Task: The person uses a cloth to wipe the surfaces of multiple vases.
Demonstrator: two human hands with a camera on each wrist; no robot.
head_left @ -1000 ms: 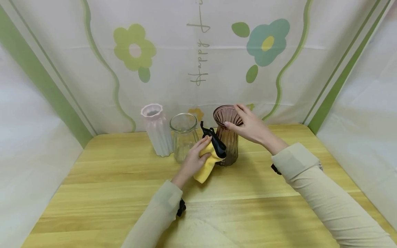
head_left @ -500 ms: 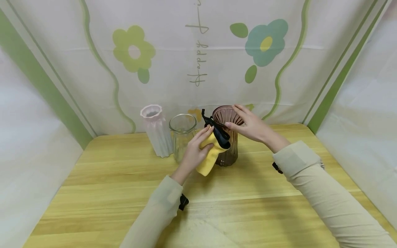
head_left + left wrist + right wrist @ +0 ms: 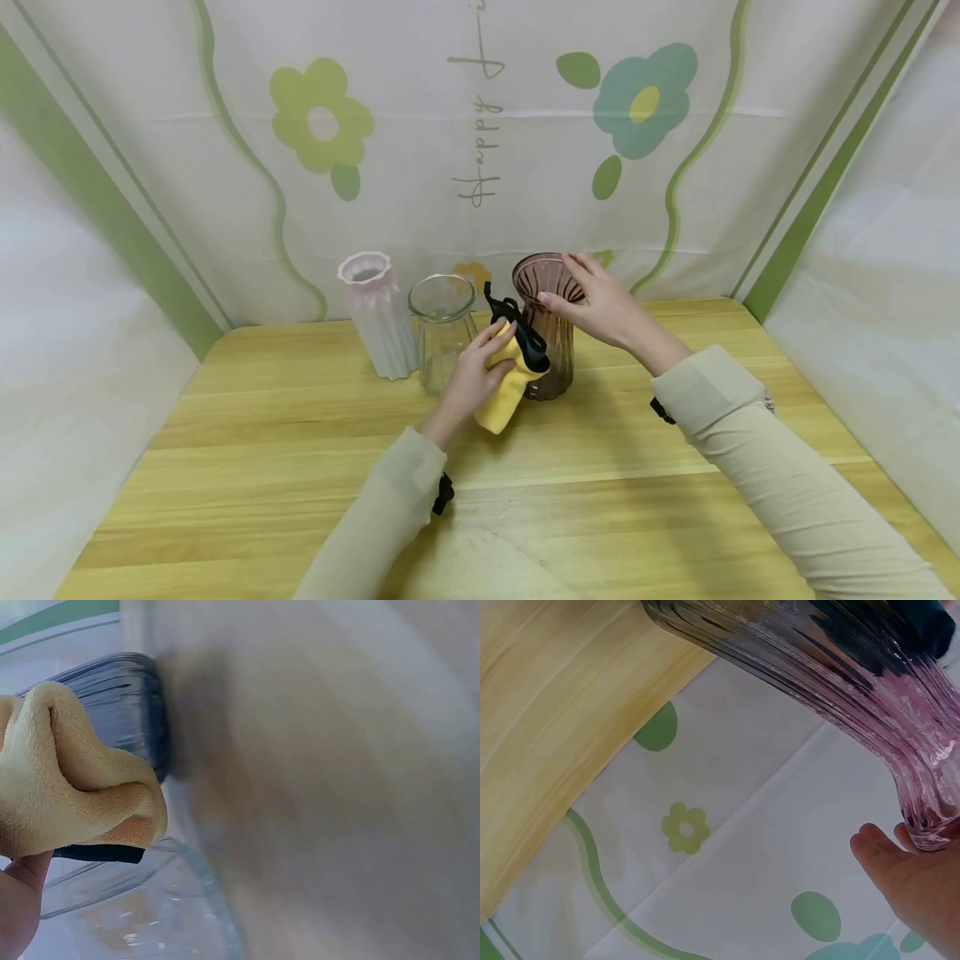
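Head view first: the person stands over a pale wooden table (image 3: 300, 467) with three vases lined up along its far edge, against a white backdrop (image 3: 480, 125) printed with flowers and green wavy lines. The left hand (image 3: 472, 379) has its fingers curled round a bunched yellow cloth (image 3: 502, 400) with a black strap or trim (image 3: 525, 337) on it, and presses it against the near left side of the ribbed pink-brown glass vase (image 3: 551, 350). That vase stands upright on the table, rightmost of the three. The right hand (image 3: 600, 304) steadies it at the rim (image 3: 536, 271), thumb at the front of the lip and fingers bent over the top edge.

Just beside the cloth hand, on its left, stands a clear glass vase (image 3: 442, 329), close enough that the wrist sits right in front of it. Further left, almost touching the clear one, is a white fluted vase (image 3: 378, 317) with a pinkish rim.

From the left wrist, the cloth (image 3: 71, 787) fills the left side, with the dark ribbed vase (image 3: 127, 697) behind it and the clear vase's rim (image 3: 187, 870) below; the rest is blurred. From the right wrist, the ribbed vase (image 3: 840, 682) runs across the top, its lip meeting the hand (image 3: 907, 877).
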